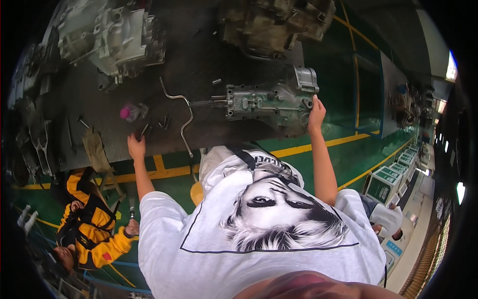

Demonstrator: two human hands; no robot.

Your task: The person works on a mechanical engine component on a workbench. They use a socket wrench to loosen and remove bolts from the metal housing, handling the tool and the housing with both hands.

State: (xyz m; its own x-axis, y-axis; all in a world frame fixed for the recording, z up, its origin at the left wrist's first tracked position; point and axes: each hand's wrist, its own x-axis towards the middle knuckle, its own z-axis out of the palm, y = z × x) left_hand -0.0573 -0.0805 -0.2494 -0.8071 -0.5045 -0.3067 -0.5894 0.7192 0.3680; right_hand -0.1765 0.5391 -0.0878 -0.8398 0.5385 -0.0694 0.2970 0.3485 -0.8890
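A long grey metal gearbox housing [264, 103] lies on the dark workbench [209, 130] in front of me, with a thin shaft sticking out on its left. My right hand [317, 115] grips the housing's right end, thumb on its edge and the other fingers partly hidden. At the bench's near edge on the left, my left hand [136, 147] has its fingertips closed round a small metal pin [145, 130]. Several small metal pieces [164, 122] lie just right of that hand. Beyond it rests a clear bottle with a pink cap [126, 112]. A bent metal rod [188, 107] stretches between bottle and housing.
Large metal casings [112, 42] stand at the far left, and another dirty casing [279, 27] at the far centre. A cloth [95, 149] hangs over the near left edge. A person in yellow and black [92, 224] is at left, another person [386, 217] at right, near boxes [386, 182].
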